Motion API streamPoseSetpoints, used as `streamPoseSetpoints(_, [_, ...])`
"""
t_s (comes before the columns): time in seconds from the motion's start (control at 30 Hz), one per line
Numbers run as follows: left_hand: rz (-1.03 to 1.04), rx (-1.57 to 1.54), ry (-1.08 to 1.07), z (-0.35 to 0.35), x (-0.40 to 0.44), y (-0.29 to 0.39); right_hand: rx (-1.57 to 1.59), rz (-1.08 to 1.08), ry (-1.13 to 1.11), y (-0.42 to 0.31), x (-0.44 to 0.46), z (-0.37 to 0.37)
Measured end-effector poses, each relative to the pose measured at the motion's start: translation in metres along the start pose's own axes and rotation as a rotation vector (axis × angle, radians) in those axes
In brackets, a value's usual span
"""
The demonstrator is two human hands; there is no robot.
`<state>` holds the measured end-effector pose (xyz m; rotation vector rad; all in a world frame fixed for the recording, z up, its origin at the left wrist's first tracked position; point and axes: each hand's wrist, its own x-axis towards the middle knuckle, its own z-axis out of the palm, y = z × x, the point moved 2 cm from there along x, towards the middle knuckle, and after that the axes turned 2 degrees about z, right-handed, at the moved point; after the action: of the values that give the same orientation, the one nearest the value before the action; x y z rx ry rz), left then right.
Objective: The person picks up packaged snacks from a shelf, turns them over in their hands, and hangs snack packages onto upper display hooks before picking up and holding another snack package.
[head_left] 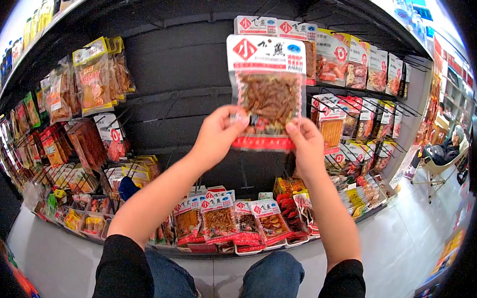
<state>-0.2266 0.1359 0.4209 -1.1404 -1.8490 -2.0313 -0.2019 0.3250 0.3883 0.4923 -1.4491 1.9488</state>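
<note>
Both of my hands hold up one snack packet [269,91], upright in front of the dark rack. It has a white header with a red diamond, a clear window onto brown dried pieces, and a red bottom strip. My left hand [221,129] pinches its lower left edge, thumb on the front. My right hand [307,139] grips the lower right edge the same way. The fingers behind the packet are partly hidden. Behind its top hang similar white-topped packets [256,24]. Below my hands, more red-and-white packets [219,215] lean in a row on the bottom shelf.
Hooks on the left carry yellow-topped bags [93,76] and reddish packs [88,141]. More packets [335,57] hang at right, with hook rods sticking out. Small bins [91,225] line the lower left shelf. A person [448,146] sits on a chair [439,170] at far right.
</note>
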Motion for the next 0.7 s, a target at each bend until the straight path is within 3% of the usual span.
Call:
streamPoseSetpoints(0.07, [0.056, 0.144, -0.001, 0.000, 0.029, 0.003, -0.030, 0.016, -0.004, -0.012, 0.018, -0.001])
streamPoseSetpoints(0.17, [0.141, 0.071, 0.006, 0.005, 0.065, 0.011, -0.026, 0.024, 0.005, -0.028, 0.047, 0.002])
streamPoseSetpoints(0.37, [0.192, 0.171, 0.021, 0.006, 0.114, 0.032, -0.159, -0.126, 0.054, -0.042, 0.095, 0.007])
streamPoseSetpoints(0.7, [0.231, 0.242, 0.097, 0.006, 0.138, 0.034, -0.239, -0.107, 0.059, -0.045, 0.124, 0.009])
